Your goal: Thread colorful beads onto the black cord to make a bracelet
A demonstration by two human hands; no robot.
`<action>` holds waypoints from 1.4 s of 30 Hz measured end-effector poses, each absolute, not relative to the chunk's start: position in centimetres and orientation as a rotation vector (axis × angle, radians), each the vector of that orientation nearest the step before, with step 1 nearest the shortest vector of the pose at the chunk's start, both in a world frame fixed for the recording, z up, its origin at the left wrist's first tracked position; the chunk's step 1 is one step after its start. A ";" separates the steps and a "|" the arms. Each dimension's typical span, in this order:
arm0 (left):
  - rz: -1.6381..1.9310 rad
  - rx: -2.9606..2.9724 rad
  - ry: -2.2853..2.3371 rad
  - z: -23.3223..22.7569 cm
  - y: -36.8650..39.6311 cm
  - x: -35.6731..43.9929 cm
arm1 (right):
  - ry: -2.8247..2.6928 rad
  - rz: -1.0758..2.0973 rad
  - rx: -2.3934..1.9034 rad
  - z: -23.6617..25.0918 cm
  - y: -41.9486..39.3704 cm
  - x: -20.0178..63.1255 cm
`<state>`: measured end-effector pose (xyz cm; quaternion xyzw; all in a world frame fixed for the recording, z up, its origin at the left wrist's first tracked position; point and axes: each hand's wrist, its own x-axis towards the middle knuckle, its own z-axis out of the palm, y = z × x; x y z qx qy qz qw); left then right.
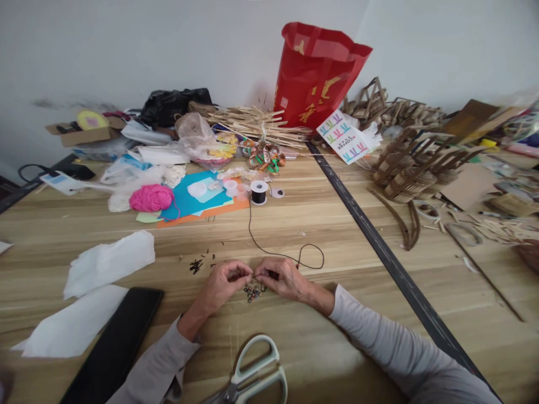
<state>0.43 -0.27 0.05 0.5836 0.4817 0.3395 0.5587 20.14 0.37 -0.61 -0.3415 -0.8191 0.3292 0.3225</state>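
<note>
**Two bare hands, two grey sleeves**

We see only the person's forearms and hands, entering from the bottom of the frame. Both arms wear long sleeves of a plain light grey, soft-looking fabric with no print, logo or buttons that we can make out. The left sleeve [158, 365], at lower centre-left, ends in a loose cuff that bunches into folds at the wrist. The right sleeve [404, 348], running in from the lower right corner, lies smoother, with a few long creases and a plain hem. The left hand [221, 283] and right hand [282, 278] are ungloved; we spot no rings, watch or bracelet.
</note>
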 end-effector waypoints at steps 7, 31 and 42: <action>0.791 1.392 1.133 -0.1 -0.2 0.4 | -2.113 0.897 -0.850 -0.6 0.5 20.2; 0.824 1.346 1.112 -0.7 -0.2 0.3 | -2.081 0.932 -0.850 -0.5 0.5 20.2; 0.810 1.356 1.113 -0.7 -0.2 0.2 | -2.106 0.912 -0.854 -0.5 0.5 20.2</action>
